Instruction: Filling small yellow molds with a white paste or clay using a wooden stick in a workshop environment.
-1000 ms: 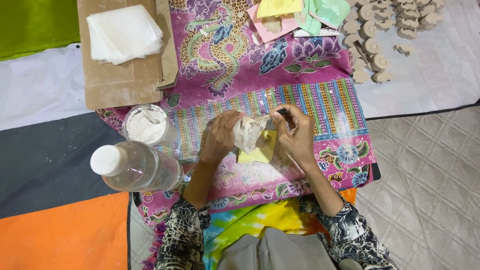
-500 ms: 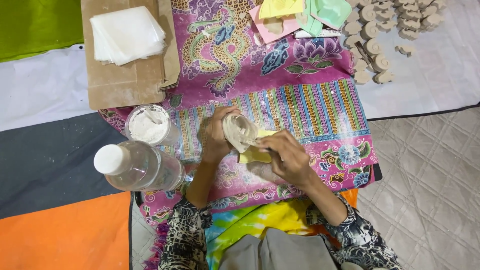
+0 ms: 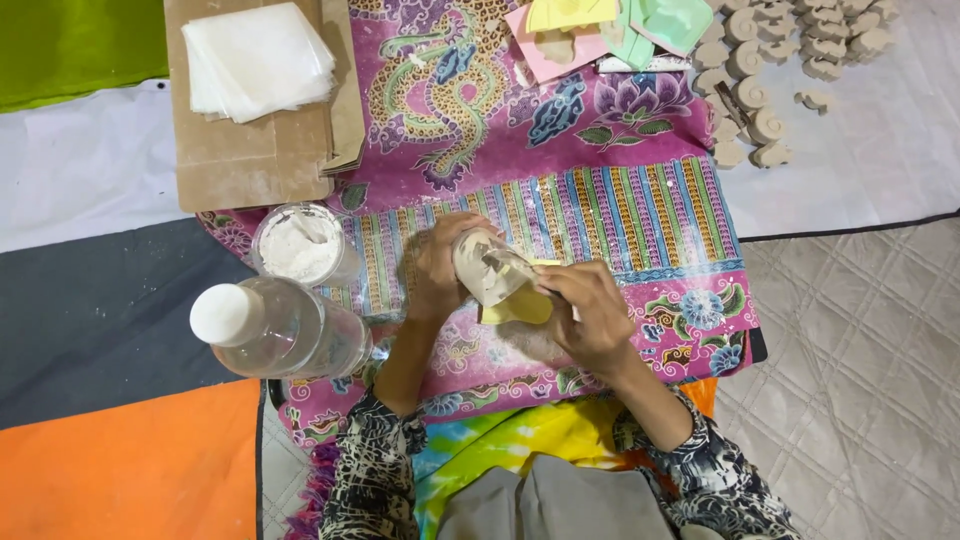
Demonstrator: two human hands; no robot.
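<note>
Over the pink cloth point(image 3: 620, 130), the left hand point(image 3: 437, 268) grips a clear cup point(image 3: 490, 268) tipped on its side. Below it, the right hand point(image 3: 590, 318) pinches a yellow mold point(image 3: 520, 308). Nearby stand a bottle point(image 3: 275, 328) and a powder tub point(image 3: 300, 243)

A patterned pink batik cloth point(image 3: 600, 130) covers the middle of the floor; to its left lie a white sheet point(image 3: 80, 180), a green mat point(image 3: 70, 40), a dark grey mat point(image 3: 100, 310) and an orange mat point(image 3: 120, 470). To its right sits a beige quilted mat point(image 3: 860, 380); the light is even and soft.
</note>
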